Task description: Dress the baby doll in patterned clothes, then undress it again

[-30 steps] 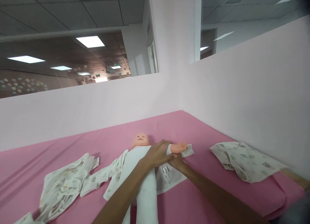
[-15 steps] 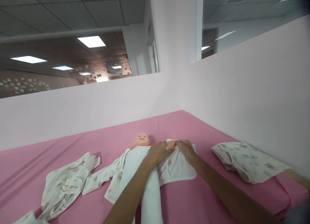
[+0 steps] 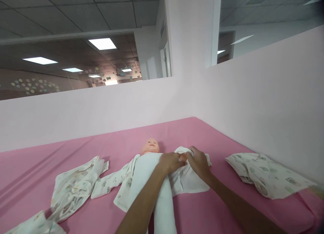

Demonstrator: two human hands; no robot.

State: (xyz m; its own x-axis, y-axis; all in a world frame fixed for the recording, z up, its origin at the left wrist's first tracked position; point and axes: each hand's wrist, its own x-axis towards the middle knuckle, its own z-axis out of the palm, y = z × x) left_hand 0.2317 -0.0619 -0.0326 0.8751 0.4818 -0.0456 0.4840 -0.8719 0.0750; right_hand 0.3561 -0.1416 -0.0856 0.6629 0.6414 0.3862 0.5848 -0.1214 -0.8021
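A baby doll (image 3: 151, 146) lies on its back, head toward the wall, with a white cloth body and legs. A white printed baby shirt (image 3: 189, 183) is spread under it. One sleeve (image 3: 107, 186) covers the doll's arm on the left side. My left hand (image 3: 172, 163) is closed around the doll's other arm, whose small hand (image 3: 183, 157) shows between my hands. Beside it, my right hand (image 3: 199, 162) is closed on the bunched fabric of the shirt's other side. The fingertips of my right hand are partly hidden.
A crumpled printed garment (image 3: 76, 186) lies to the left, with another printed cloth (image 3: 36, 224) at the lower left. A folded printed cloth (image 3: 270, 175) rests at the right. A pink sheet (image 3: 121, 139) covers the surface, bounded by white walls (image 3: 101, 115) behind and right.
My right hand has turned and drawn up the shirt fabric beside the doll's hand. My left hand keeps holding the doll's arm. The whole view has shifted slightly.
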